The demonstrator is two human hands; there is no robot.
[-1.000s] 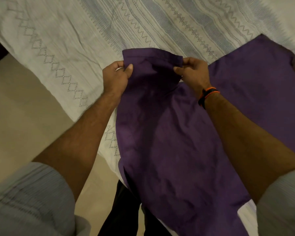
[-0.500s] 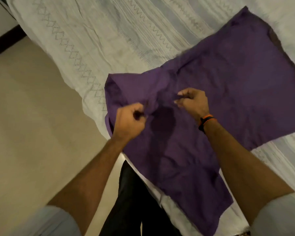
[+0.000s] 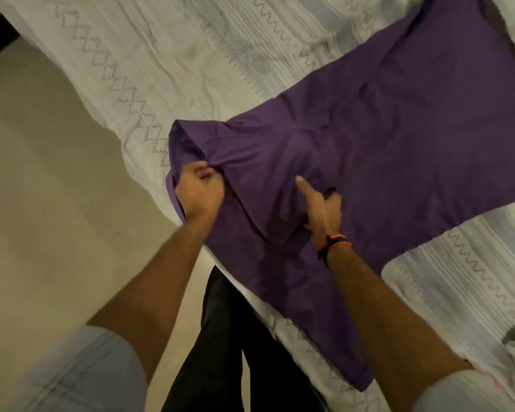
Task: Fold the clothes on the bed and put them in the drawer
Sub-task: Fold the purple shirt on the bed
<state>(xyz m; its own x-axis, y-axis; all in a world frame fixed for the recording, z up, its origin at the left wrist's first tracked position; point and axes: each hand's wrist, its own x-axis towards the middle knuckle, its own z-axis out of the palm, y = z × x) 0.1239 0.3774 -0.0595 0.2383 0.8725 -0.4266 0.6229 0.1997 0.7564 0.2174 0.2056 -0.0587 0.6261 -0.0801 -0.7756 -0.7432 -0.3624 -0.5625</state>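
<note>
Dim, warm indoor light, soft shadows, slight motion blur, wide-angle bending toward the edges.

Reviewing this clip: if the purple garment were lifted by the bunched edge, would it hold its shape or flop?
Probably flop: the purple garment creases and bunches where the left hand grips it. It looks thin and light, following the bedsheet closely. It may slide easily, with part already hanging over the bed edge.

garment (image 3: 399, 120) on bed (image 3: 161, 55) | floor (image 3: 42, 173) left of bed
</note>
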